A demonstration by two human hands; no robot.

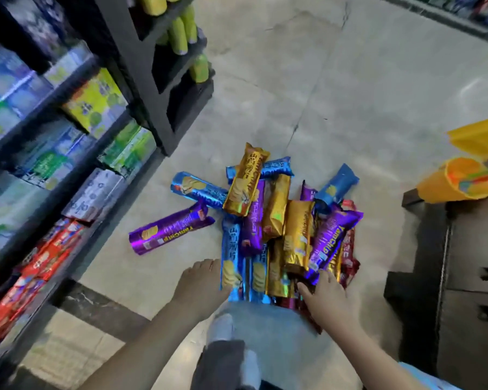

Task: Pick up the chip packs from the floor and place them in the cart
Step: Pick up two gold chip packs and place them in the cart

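Observation:
A heap of long chip packs (276, 220) in gold, blue, purple and red foil lies on the pale floor in front of me. One purple pack (169, 230) lies apart to the left of the heap. My left hand (200, 282) rests flat on the floor, its fingers touching the left edge of a blue pack (231, 260). My right hand (324, 296) lies on the heap's near right end with fingers spread, just below a purple pack (330, 243). Neither hand has lifted anything. No cart is in view.
Dark store shelves (68, 153) with boxed goods and red packs run along the left. A dark cardboard stand (448, 263) sits at the right, with an orange cup (457, 181) on top. My knee and a white-toed foot (223, 325) are just behind the heap.

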